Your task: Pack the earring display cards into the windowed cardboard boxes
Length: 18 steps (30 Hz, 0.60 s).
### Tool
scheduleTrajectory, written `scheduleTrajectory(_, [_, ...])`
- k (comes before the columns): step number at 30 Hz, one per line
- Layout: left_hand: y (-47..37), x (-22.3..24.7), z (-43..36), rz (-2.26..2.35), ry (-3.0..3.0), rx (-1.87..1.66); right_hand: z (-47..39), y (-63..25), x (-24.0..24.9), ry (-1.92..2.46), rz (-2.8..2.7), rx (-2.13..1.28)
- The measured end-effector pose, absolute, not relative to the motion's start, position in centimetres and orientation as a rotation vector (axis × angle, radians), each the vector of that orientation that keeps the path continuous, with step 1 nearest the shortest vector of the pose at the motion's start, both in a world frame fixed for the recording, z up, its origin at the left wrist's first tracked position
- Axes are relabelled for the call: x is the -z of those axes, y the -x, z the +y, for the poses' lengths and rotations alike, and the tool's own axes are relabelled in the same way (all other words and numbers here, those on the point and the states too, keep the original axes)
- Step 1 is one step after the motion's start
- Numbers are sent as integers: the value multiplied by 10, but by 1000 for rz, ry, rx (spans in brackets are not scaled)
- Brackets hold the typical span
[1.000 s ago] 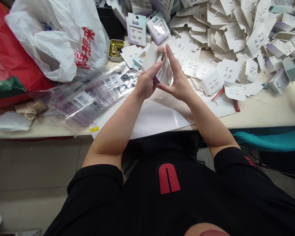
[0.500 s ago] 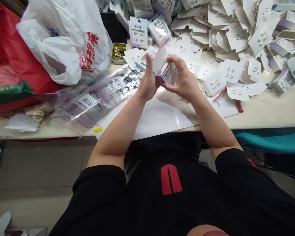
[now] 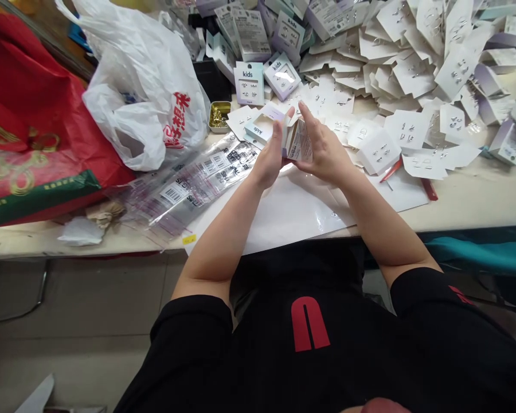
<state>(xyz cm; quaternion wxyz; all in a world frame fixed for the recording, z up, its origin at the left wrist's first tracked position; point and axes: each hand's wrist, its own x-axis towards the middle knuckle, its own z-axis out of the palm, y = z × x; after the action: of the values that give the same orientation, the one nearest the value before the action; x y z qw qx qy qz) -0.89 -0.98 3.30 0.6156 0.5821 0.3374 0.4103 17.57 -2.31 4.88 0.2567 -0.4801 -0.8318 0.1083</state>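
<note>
I report both hands engaged: left hand (image 3: 269, 162) and right hand (image 3: 329, 154) grip the printed box (image 3: 300, 142) between them, above the white sheet (image 3: 284, 215). Step judged: box handling. The next move calls for light, even pressure.

Tin (image 3: 219, 117) lies right of carrier bag (image 3: 148, 86).

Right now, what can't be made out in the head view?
All head view:
- Inside of the box: mostly hidden by its walls, left hand and right hand.
- Box's fine print: too small.
- White bag's contents: mostly hidden by its plastic.
- Red bag: cut off by left edge.
- Gold pieces' shapes: too small.
</note>
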Motion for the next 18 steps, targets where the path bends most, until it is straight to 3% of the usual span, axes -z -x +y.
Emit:
scheduleTrajectory(5, [9,-37,-10,749,-1185,-949,-26,-175,-52,1307,-2281,-283])
scheduleTrajectory(18, [8,-1,10,948,-1609,-1147,-26,-174,-47,1352,-2364,-186])
